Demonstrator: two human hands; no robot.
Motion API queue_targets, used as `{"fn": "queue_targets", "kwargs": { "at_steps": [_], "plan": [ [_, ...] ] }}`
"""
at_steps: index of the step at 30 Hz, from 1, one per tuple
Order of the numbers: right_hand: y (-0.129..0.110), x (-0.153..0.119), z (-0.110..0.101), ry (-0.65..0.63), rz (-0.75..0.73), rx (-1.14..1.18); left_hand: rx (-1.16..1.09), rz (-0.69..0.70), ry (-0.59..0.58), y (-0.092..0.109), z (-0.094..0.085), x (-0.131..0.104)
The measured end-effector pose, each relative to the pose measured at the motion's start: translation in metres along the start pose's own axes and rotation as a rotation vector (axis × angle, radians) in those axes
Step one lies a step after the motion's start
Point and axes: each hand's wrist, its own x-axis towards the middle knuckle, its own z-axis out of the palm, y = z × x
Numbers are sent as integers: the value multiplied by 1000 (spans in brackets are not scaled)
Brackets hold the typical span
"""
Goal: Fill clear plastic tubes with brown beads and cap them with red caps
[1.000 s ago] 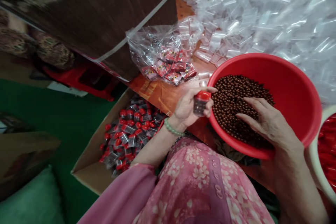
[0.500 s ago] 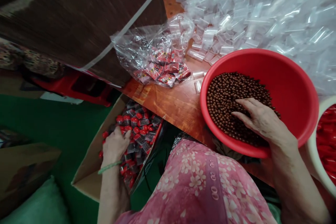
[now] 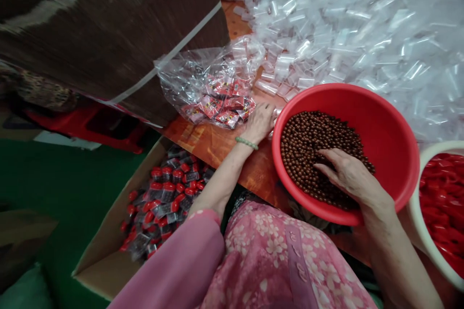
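Note:
My left hand (image 3: pixel 259 121) is on the wooden table, its fingers stretched out beside small clear plastic tubes (image 3: pixel 277 115) at the red bowl's left edge. Whether the fingertips touch a tube is hard to make out. Inside the red plastic bowl (image 3: pixel 393 154), my right hand (image 3: pixel 350 174) rests over a heap of small brown balls (image 3: pixel 315 130), its thumb and fingers apart and the fingertips at the balls. A clear bag of red printed packets (image 3: pixel 224 101) lies just left of my left hand.
A large pile of clear tubes (image 3: pixel 344 43) covers the back of the table (image 3: pixel 203 137). A white tub (image 3: pixel 416 217) of red caps (image 3: pixel 442 203) stands at right. Below left is a cardboard box (image 3: pixel 105 256) with filled, red-capped tubes (image 3: pixel 168 193). A strapped cardboard stack (image 3: pixel 145 24) rises behind.
My left hand has left the cardboard box and moved up and right to the tubes beside the bowl. The right hand stays in the bowl. The view has shifted slightly.

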Motion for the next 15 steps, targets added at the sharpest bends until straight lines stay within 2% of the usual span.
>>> {"fn": "queue_targets", "kwargs": {
  "at_steps": [3,9,12,15],
  "plan": [
    [-4,1,0,-15,4,14,36,-4,-60,-4,14,23],
    [-9,3,-2,-46,17,-28,34,15,-72,-18,30,37],
    [-10,3,-2,-46,9,-44,25,27,-60,-26,29,42],
    [-11,3,-1,-28,-15,-72,-117,35,78,-36,14,39]
  ]
}}
